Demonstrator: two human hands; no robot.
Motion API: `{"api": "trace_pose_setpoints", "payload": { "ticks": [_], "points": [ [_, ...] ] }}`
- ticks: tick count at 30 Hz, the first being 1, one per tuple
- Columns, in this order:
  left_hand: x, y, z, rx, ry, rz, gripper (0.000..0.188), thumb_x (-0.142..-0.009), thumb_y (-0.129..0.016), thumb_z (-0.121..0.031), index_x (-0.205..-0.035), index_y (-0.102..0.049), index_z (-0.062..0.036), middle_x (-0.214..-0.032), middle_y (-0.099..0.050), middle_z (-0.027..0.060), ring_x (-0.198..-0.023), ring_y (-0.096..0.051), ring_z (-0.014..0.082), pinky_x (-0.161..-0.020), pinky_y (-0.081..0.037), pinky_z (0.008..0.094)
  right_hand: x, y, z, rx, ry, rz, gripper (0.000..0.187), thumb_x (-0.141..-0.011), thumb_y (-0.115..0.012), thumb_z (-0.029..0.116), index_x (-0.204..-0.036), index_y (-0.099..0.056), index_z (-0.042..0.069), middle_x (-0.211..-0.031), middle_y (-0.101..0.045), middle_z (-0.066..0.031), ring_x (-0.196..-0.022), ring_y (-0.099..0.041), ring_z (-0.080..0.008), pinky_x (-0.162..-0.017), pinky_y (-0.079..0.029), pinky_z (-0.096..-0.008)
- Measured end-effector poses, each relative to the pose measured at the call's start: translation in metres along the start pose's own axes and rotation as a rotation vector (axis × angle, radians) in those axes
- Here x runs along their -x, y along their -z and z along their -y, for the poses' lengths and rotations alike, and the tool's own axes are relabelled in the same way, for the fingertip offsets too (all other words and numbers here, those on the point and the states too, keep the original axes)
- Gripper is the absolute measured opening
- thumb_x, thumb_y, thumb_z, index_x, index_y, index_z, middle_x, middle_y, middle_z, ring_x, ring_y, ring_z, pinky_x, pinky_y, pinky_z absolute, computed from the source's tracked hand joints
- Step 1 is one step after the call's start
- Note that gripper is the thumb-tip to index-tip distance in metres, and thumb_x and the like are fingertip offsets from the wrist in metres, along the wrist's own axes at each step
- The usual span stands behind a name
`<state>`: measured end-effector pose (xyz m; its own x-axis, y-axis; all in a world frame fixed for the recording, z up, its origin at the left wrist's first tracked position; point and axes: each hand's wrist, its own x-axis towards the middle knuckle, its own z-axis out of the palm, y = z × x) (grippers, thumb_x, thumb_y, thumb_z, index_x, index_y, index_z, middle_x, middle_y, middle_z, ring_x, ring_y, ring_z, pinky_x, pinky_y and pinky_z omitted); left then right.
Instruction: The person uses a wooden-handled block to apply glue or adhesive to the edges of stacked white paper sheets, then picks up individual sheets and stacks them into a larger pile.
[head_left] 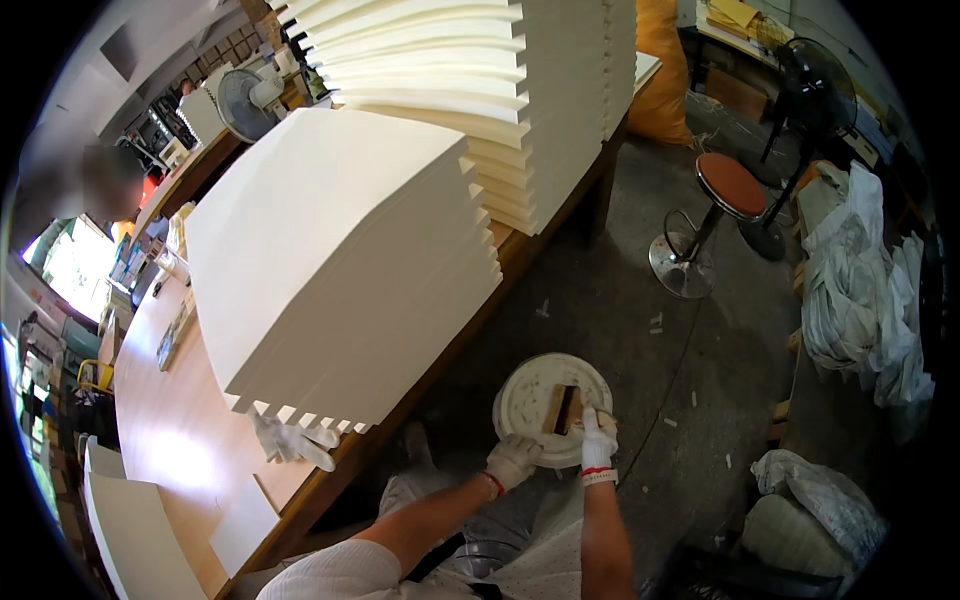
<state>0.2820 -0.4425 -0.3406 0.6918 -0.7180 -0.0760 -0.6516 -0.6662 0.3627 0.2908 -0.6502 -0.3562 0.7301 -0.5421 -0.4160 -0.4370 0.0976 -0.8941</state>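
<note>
A round off-white bucket lid (524, 388), smudged and worn, lies low in front of me, with a dark rectangular slot in it and a tan block beside the slot. My left hand (513, 462), in a white glove, grips the lid's near rim with its fingers bent. Over the right side of the lid, my right hand (599, 437), also gloved, is closed round a brown flat-sided piece that looks like a wide brush; the fingers partly hide it. To the left, tall stacks of cream sheets (370, 310) with staggered, notched edges stand on the wooden table (185, 450).
A spare white glove (290, 440) lies on the table under the stack's near corner. On the right are a red-topped stool (731, 185), a black standing fan (815, 85) and pale plastic sheeting (850, 280). An orange sack (660, 75) stands behind the table.
</note>
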Motion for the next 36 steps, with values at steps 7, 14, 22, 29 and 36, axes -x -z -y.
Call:
{"api": "trace_pose_setpoints", "payload": {
  "ticks": [7,14,22,29,36],
  "points": [
    [-0.028,0.019,0.023,0.117,-0.07,0.043,0.015,-0.082,-0.065,-0.02,-0.089,-0.064,-0.0064,-0.092,-0.062,0.0122,-0.09,-0.06,0.0343,-0.077,-0.049,0.0437,0.041,0.079,0.066,-0.659,0.322,-0.192,0.026,-0.096,-0.058,0.016,-0.117,-0.058,0.0,-0.107,-0.062,-0.0101,-0.085,-0.063,-0.0126,-0.073,-0.054,-0.028],
    [0.016,0.115,0.067,0.887,0.333,-0.296,0.024,-0.076,-0.072,-0.016,-0.088,-0.061,0.0014,-0.087,-0.061,0.012,-0.082,-0.061,0.0228,-0.071,-0.048,0.0326,0.037,0.079,0.057,-0.351,0.23,0.022,0.021,-0.093,-0.061,0.014,-0.107,-0.065,-0.003,-0.105,-0.065,-0.0084,-0.079,-0.065,-0.0144,-0.07,-0.056,-0.0285],
    [0.113,0.094,0.041,1.12,0.658,-0.353,0.031,-0.078,-0.077,-0.021,-0.097,-0.062,-0.0012,-0.083,-0.063,0.0036,-0.075,-0.059,0.012,-0.068,-0.048,0.0275,-0.027,-0.069,-0.014,0.401,0.306,0.279,0.026,-0.087,-0.064,0.028,-0.105,-0.07,0.009,-0.102,-0.067,-0.0173,-0.091,-0.063,-0.0363,-0.08,-0.05,-0.0385],
    [0.15,0.102,0.02,1.107,0.821,-0.305,0.033,-0.076,-0.078,-0.019,-0.098,-0.064,0.0007,-0.083,-0.064,0.0027,-0.074,-0.058,0.0102,-0.065,-0.048,0.0264,-0.037,-0.047,-0.026,0.281,0.11,0.299,0.035,-0.088,-0.066,0.031,-0.104,-0.067,0.0,-0.089,-0.068,-0.0107,-0.08,-0.067,-0.0237,-0.077,-0.051,-0.0372],
    [0.156,0.096,0.011,1.12,0.855,-0.298,0.031,-0.075,-0.078,-0.016,-0.097,-0.064,0.0017,-0.079,-0.062,0.0028,-0.069,-0.056,0.0106,-0.062,-0.047,0.0269,-0.045,0.006,0.009,-0.463,-0.261,-0.033,0.021,-0.088,-0.064,0.017,-0.101,-0.06,0.001,-0.078,-0.061,-0.009,-0.059,-0.059,-0.022,-0.046,-0.05,-0.0356]
  ]
}}
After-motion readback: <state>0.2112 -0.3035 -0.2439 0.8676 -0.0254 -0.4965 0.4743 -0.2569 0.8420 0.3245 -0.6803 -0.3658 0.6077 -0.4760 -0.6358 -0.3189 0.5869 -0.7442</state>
